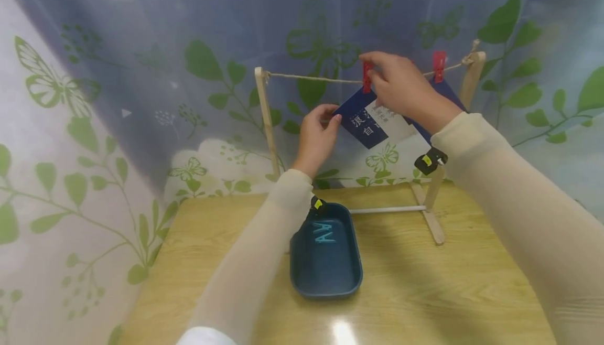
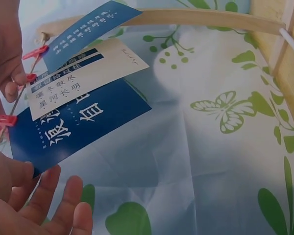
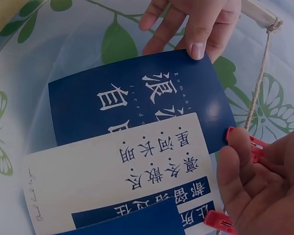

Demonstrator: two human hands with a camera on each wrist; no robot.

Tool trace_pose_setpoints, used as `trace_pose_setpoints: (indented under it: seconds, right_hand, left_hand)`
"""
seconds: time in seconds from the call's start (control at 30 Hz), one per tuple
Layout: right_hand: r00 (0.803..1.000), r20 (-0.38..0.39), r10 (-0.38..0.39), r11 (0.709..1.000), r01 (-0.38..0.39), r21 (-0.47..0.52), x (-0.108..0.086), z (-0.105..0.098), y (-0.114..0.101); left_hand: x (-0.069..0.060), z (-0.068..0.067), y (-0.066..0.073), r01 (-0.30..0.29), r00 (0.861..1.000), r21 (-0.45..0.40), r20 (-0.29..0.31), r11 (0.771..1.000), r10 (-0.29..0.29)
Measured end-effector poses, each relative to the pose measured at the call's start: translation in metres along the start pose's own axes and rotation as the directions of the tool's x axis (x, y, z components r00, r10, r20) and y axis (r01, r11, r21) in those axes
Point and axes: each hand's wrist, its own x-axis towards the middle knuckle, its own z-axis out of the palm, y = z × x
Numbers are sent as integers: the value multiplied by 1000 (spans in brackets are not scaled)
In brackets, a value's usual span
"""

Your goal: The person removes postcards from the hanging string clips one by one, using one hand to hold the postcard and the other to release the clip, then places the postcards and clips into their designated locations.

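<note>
My left hand [image 1: 319,138] pinches the left corner of a dark blue card [image 1: 365,131] with white characters between thumb and fingers. At the twine [image 1: 316,77], my right hand [image 1: 403,84] holds a red clothespin [image 1: 366,77] at the blue card's upper corner. A white card [image 2: 88,81] with blue bands overlaps the blue one, a red clip [image 3: 219,222] at its edge. Another blue card [image 2: 90,33] hangs beyond it, by the red clothespin [image 1: 439,66] near the right post.
A wooden frame [image 1: 267,119] carries the twine, with a white rod [image 1: 387,209] low between its posts. On the wooden table [image 1: 401,282] stands a dark blue tray [image 1: 325,277] holding light blue clothespins [image 1: 324,233]. Behind hangs a leaf-patterned curtain [image 1: 226,20].
</note>
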Motion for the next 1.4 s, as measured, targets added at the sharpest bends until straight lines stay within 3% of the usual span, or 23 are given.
trace_pose_setpoints:
  seconds: [0.13, 0.3, 0.6, 0.9, 1.07, 1.4]
  right_hand:
    - [1000, -11, 9, 1000, -9, 25, 0, 0, 0]
    - [998, -22, 59, 989, -55, 135, -2, -1, 0]
    - [986, -44, 159, 935, -136, 328, 0, 0, 1]
    - [976, -93, 197, 898, -142, 416, 0, 2, 2]
    - [973, -124, 194, 900, -127, 416, 1, 1, 2]
    - [970, -206, 131, 933, -50, 357, 1, 0, 0]
  left_hand:
    - [-1, 1, 4, 23, 1000, -36, -6, 999, -23]
    - [-2, 1, 4, 29, 999, -36, -14, 999, -29]
    - [-2, -4, 2, 30, 999, -28, -34, 999, -31]
    - [-1, -6, 5, 29, 999, -34, -31, 999, -30]
    - [-2, -7, 5, 43, 998, -16, -34, 999, -43]
    - [-3, -10, 4, 73, 997, 2, -34, 997, -73]
